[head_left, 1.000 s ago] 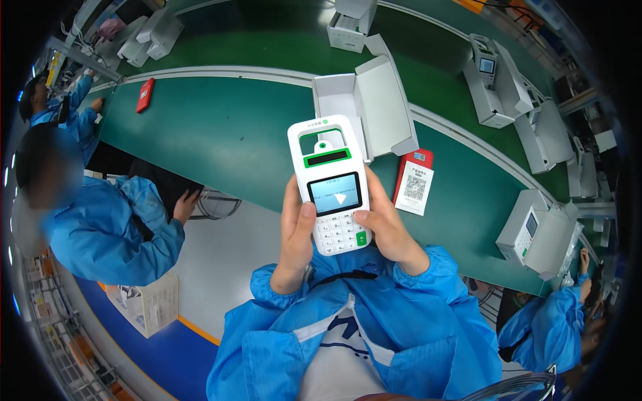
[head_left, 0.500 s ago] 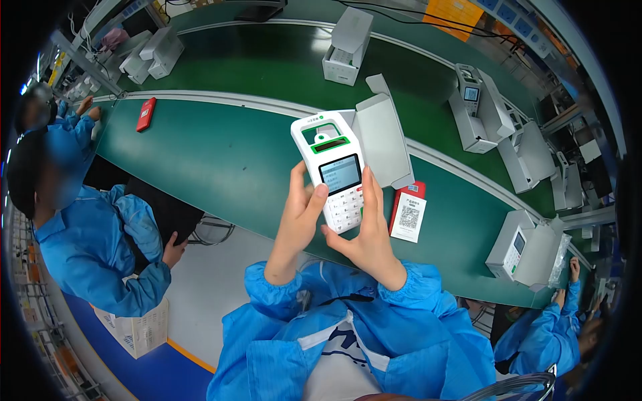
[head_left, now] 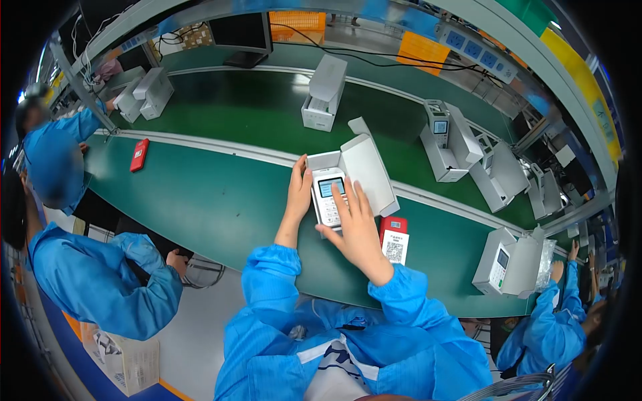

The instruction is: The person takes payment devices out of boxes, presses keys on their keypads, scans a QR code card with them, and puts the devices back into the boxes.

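A white card payment terminal [head_left: 330,208] with a lit screen and keypad lies in an open white box [head_left: 324,162] in front of me. Its upper part is hidden inside the box, and the hinged lid [head_left: 366,170] stands open to the right. My left hand [head_left: 298,194] grips the box's left side, fingers along the wall. Spread fingers of my right hand [head_left: 356,227] rest over the terminal's screen and keys. Just right of the box, a red packet [head_left: 394,223] lies partly under a white card with a QR code [head_left: 395,247].
Another red packet [head_left: 139,155] lies at the bench's left. More open white boxes [head_left: 323,107] stand on the green belt; one with a terminal [head_left: 496,264] is on the right of the bench. Co-workers in blue coats sit left [head_left: 100,281] and right [head_left: 552,327].
The terminal, held up in both hands before, has gone down into the box. My left hand has shifted to the box's side, and my right hand has opened over the terminal. The view has tilted up.
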{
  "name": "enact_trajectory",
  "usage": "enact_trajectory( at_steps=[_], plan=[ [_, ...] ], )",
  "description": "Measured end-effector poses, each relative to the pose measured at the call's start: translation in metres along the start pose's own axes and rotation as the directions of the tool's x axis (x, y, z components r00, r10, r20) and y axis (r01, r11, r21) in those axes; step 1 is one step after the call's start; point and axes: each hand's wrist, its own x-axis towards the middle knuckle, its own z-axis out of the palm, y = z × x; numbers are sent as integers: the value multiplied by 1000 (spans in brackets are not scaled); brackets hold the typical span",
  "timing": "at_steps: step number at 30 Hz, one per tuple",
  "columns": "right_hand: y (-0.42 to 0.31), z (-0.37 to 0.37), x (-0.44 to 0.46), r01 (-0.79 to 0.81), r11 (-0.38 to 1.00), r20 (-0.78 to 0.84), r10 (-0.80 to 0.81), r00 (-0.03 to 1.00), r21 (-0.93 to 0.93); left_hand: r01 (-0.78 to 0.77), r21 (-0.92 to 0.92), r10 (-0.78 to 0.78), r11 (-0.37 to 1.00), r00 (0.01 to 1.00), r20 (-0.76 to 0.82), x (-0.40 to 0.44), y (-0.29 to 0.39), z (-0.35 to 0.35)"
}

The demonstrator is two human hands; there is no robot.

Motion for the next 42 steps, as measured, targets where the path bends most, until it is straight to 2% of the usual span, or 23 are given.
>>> enact_trajectory(
  at_steps=[1, 2, 4, 5, 8, 10, 12, 14, 17, 18, 19, 22, 26, 27, 31, 33, 34, 36, 37, 40, 42],
  plan=[
    [-5, -8, -8, 20, 995, -52, -15, 999, 103, -4, 58, 4, 998, 1000, 3, 2, -1, -2],
    [-4, -8, -20, 42, 995, 11, -43, 999, 93, 18, 96, -18, 995, 1000, 0, 3, 2, -1],
    [3, -6, -40, 77, 994, 143, -88, 986, 80, 70, -8, -70, 998, 998, -6, -1, 17, 7],
    [5, 0, -42, 66, 997, 87, -68, 994, 30, 42, 53, -41, 998, 999, -14, -1, 18, 13],
    [25, 0, -33, 49, 998, 107, -46, 993, -27, -45, 239, 49, 970, 999, -12, 4, 21, 27],
    [39, 0, -22, 34, 999, 23, -33, 999, -42, -110, 363, 118, 925, 993, 0, 11, 21, 35],
    [67, 14, 2, 72, 994, -54, -77, 996, -77, -72, 325, 92, 943, 995, -47, 17, 7, 40],
    [107, 32, 41, 102, 983, -103, -119, 988, -153, 1, 150, 16, 989, 993, -114, -1, 9, 44],
    [156, 50, 92, 62, 988, -158, -83, 984, -138, -7, 160, 24, 987, 995, -98, -23, 14, 38],
    [181, 26, 75, 57, 985, -184, -87, 979, -164, -37, 188, 60, 982, 991, -118, -45, 27, 71],
    [185, 29, 77, 78, 964, -159, -121, 980, -253, -22, 161, 40, 987, 993, -110, -46, 28, 70],
    [187, 21, 69, 126, 959, -127, -162, 979, -253, 4, 176, 14, 984, 995, -104, -50, 26, 72],
    [199, 19, 42, 19, 989, -222, -52, 974, -147, 21, 191, -4, 981, 996, -90, -48, 24, 80],
    [210, 22, 45, 46, 990, -253, -80, 964, -137, 9, 194, 13, 981, 993, -113, -46, 24, 84],
    [235, 45, 96, 15, 992, -280, -50, 959, -127, -13, 322, 38, 947, 997, -73, -48, 27, 93],
    [234, 56, 124, -38, 988, -252, -1, 968, -148, -8, 275, 34, 962, 995, -90, -49, 27, 92],
    [237, 60, 127, 22, 985, -315, -77, 946, -173, -6, 250, 31, 968, 995, -97, -48, 25, 91],
    [226, 47, 122, 125, 965, -421, -215, 881, -230, -2, 261, 29, 965, 995, -98, -47, 26, 91],
    [220, 28, 105, 180, 980, -367, -199, 909, -87, 2, 264, 24, 964, 995, -97, -46, 27, 93],
    [236, -30, 33, 200, 972, -219, -169, 961, 124, 18, 242, 7, 970, 995, -102, -55, 31, 108],
    [268, -52, -7, -37, 999, -329, 38, 943, 9, 22, 240, 4, 971, 994, -107, -52, 30, 112]
  ],
)
